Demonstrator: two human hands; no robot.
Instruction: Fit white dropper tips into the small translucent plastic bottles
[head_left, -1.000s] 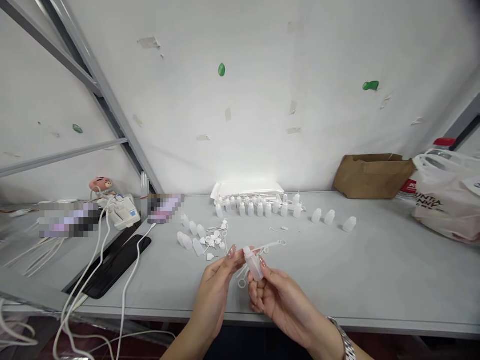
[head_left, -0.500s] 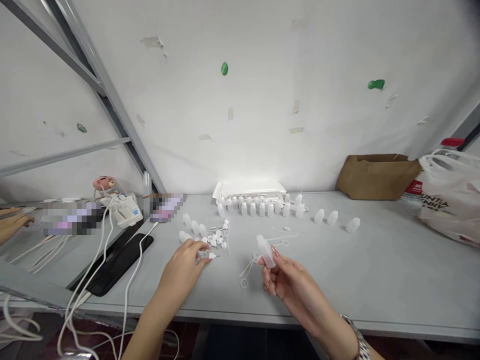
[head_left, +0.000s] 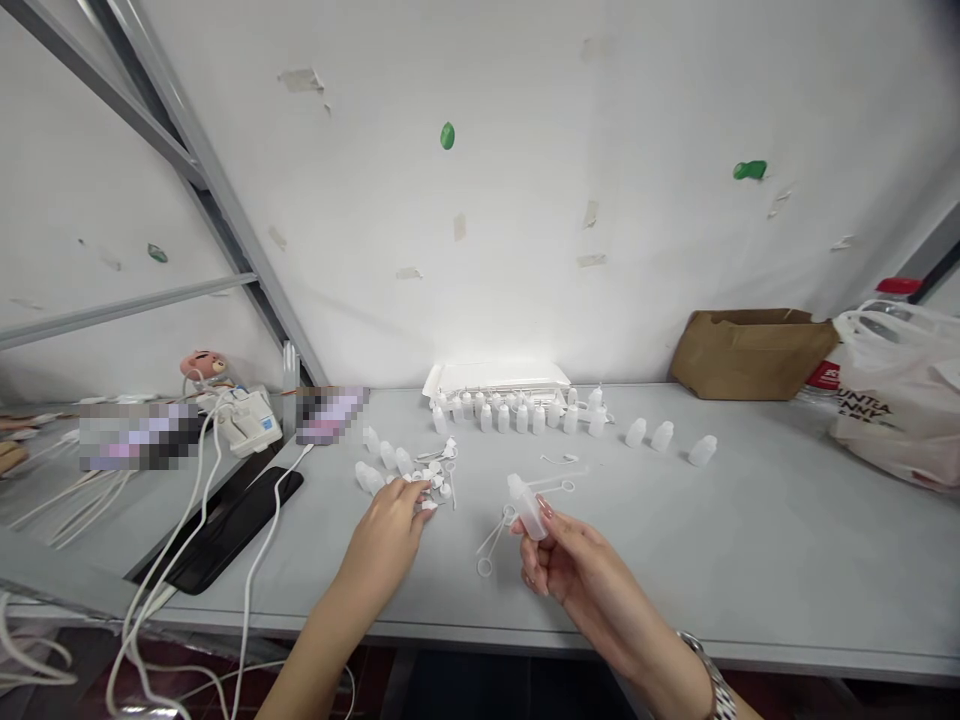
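Note:
My right hand [head_left: 559,545] is closed around a small translucent plastic squeeze bottle [head_left: 528,508], held tilted above the table with its neck up and to the left. No cap shows on that bottle. Over a small pile of white needle-tip caps [head_left: 437,470] is my left hand [head_left: 390,515], its thumb and index finger a little apart. One white cap [head_left: 428,506] lies right at the thumb tip, and the fingers partly hide the pile. Several uncapped bottles [head_left: 388,455] are just beyond the left hand. Below the held bottle lies a thin white tool with ring ends [head_left: 485,567].
Rows of small bottles [head_left: 504,418] stand by a white tray [head_left: 495,376] at the wall. Further right are three bottles [head_left: 662,436], a cardboard box [head_left: 750,355] and a plastic bag [head_left: 892,390]. White cables [head_left: 255,560] and a black device [head_left: 232,530] lie left.
My left hand has moved a little right and away from me, further over the caps. My right hand still holds the bottle, almost unmoved. Another person's hand at far left has drawn back.

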